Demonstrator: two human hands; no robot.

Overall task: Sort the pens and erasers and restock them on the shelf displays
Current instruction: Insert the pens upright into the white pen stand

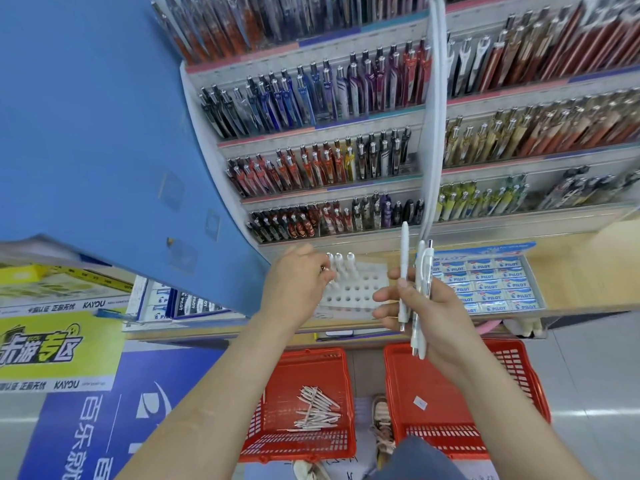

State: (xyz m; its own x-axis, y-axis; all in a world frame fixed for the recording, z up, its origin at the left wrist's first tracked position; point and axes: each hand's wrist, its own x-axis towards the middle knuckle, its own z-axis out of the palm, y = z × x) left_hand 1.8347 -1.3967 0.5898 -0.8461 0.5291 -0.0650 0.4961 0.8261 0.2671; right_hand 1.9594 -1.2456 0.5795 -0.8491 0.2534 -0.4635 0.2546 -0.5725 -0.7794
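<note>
Pens are the job here, and a fair heap of loose pens (317,407), all white, lies in the left basket (298,445) on the floor, waiting to go up. Above it, the left hand (298,277) reaches to the white holder (360,289) on the tabletop (585,271). Its fingers are curled against the leftmost of the standing pens (341,265). From where I stand I cannot tell whether they pinch that pen or only touch it. Only a few pens stand in the holder, all along its far row, and most of its holes show bare.

Just right of the holder, the right hand (433,306) grips three held pens (404,271), upright in a loose fan, thumb across them. They look like the next ones to go in.

Below on the floor, the right basket (519,382) holds only one small white piece (420,402), which could be an eraser or a tag; it is too small to say. Further right on the tabletop, the eraser box (491,285) is packed with blue-and-white erasers in tidy rows.

Behind everything, the shelf rows (311,98) stand thick with coloured pens.

By my reckoning the erasers are nearly done. The white pens are only just begun: three in hand, a heap still in the basket, and many holes to fill.
</note>
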